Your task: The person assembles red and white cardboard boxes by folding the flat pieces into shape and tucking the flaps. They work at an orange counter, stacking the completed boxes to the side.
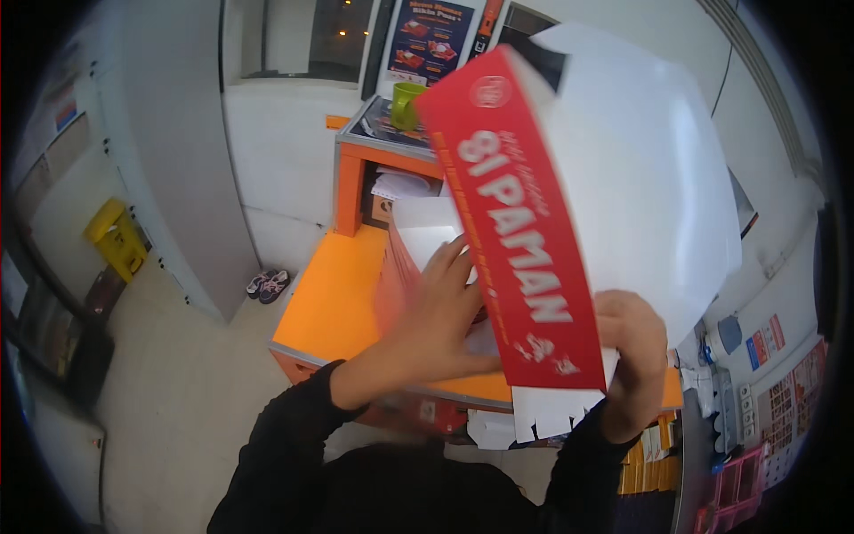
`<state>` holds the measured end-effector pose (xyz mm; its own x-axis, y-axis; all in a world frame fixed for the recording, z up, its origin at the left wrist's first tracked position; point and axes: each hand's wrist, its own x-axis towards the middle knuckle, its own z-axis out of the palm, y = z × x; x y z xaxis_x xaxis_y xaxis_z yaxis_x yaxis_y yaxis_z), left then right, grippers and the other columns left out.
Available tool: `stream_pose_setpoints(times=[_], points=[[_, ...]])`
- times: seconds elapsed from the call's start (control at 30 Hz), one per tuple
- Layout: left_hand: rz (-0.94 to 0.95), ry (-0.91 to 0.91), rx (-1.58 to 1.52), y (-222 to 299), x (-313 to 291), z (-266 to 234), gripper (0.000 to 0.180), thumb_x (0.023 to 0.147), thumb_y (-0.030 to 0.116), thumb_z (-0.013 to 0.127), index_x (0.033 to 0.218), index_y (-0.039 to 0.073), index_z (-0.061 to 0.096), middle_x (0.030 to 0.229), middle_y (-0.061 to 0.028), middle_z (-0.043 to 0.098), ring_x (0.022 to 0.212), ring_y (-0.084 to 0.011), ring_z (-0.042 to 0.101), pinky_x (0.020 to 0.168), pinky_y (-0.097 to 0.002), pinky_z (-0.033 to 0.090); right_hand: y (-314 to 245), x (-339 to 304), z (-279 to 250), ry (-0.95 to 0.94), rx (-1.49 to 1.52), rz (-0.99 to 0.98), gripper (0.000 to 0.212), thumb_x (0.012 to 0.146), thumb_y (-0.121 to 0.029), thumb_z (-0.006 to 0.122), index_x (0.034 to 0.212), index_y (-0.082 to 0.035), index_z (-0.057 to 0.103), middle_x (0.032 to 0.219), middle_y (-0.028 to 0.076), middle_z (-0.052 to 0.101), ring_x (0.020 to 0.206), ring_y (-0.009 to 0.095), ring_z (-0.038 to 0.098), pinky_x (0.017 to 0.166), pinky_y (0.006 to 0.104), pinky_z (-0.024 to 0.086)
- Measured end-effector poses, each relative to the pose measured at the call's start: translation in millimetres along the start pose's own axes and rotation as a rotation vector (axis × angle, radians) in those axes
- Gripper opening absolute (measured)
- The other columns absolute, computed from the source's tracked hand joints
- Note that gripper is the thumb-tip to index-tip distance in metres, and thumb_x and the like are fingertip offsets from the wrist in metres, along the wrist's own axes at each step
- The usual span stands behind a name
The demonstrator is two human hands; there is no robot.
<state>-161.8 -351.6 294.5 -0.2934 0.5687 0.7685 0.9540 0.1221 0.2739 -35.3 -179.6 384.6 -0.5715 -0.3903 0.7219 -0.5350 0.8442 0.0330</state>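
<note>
A large cardboard food box (534, 240), red with white lettering on one side wall and plain white inside, is held up tilted over the counter. My right hand (632, 343) is closed on its near right edge, the fingers bent around the card. My left hand (436, 307) is beside the red wall, its thumb and fingers spread apart; the fingertips are partly hidden behind the box. Left of that hand stands a second box (427, 222), white inside with a reddish, blurred side, on the orange counter (334, 298). What lies between the left hand and the red wall is hard to make out.
A green mug (406, 105) sits on the raised shelf (351, 142), which has papers inside. Yellow-orange packs (654, 458) and a pink rack (740, 485) are at lower right. On the floor at left are shoes (269, 285) and a yellow floor sign (117, 238).
</note>
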Motion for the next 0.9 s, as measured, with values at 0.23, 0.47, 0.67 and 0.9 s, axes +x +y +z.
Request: stream_pose_setpoints(times=[0.23, 0.47, 0.67, 0.9], points=[[-0.425, -0.026, -0.268, -10, -40, 53, 0.046, 0.081, 0.016, 0.062, 0.124, 0.004, 0.050, 0.113, -0.0123, 0.055, 0.108, -0.0257, 0.055, 0.092, -0.0387, 0.044, 20, 69, 31, -0.616, 0.041, 0.088, 0.031, 0.077, -0.008, 0.068, 0.104, -0.009, 0.055, 0.082, 0.013, 0.066, 0.078, 0.031, 0.065, 0.067, 0.0348, 0.049], [-0.080, 0.018, 0.529, 9, -30, 49, 0.040, 0.079, 0.016, 0.053, 0.112, -0.006, 0.056, 0.108, -0.0163, 0.055, 0.112, -0.0299, 0.049, 0.104, -0.0390, 0.032, 57, 80, 71, -0.671, -0.038, 0.110, 0.028, 0.075, -0.012, 0.070, 0.098, -0.004, 0.055, 0.080, 0.018, 0.064, 0.075, 0.038, 0.061, 0.066, 0.0412, 0.047], [-0.044, 0.103, 0.505, -6, -24, 48, 0.036, 0.070, 0.015, 0.063, 0.102, -0.003, 0.060, 0.095, -0.0123, 0.055, 0.097, -0.0275, 0.052, 0.082, -0.0381, 0.042, 50, 80, 79, -0.700, -0.348, 0.057, 0.017, 0.071, -0.011, 0.070, 0.084, -0.006, 0.062, 0.073, 0.016, 0.064, 0.071, 0.034, 0.062, 0.062, 0.0426, 0.048], [0.009, 0.085, 0.400, -13, -6, 58, 0.028, 0.068, 0.011, 0.062, 0.095, 0.004, 0.063, 0.085, -0.0093, 0.053, 0.088, -0.0261, 0.051, 0.078, -0.0374, 0.041, 63, 80, 82, -0.639, -0.360, -0.088, 0.005, 0.067, -0.007, 0.067, 0.072, -0.008, 0.066, 0.067, 0.013, 0.064, 0.067, 0.031, 0.064, 0.058, 0.0398, 0.049]])
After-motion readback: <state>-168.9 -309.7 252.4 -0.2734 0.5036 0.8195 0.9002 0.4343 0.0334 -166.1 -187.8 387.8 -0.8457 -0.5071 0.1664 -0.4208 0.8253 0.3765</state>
